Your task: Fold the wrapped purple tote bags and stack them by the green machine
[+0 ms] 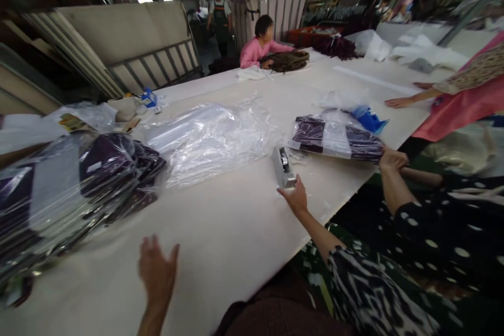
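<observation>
While the left hand (157, 272) hovered low over the bare table (236, 231) at six o'clock, its fingers were spread and loose, grasping nothing; the right hand (295, 198), on a zebra-patterned sleeve, reached out toward one o'clock and touched the near end of the tape dispenser (283, 167); whether its fingers gripped it could not be told; the dispenser stood on the table near the middle, toward the right edge; at two o'clock from it lay a bagged garment (338, 139), with a co-worker's hand (394, 159) in a dotted sleeve at its right end; a blue scrap (368, 118) lay just beyond; loose clear bags (212, 136) lay at eleven o'clock; a heap of bagged garments (98, 178) sat at nine o'clock; at twelve o'clock, far off, a person in pink (255, 47) leaned over the table.
</observation>
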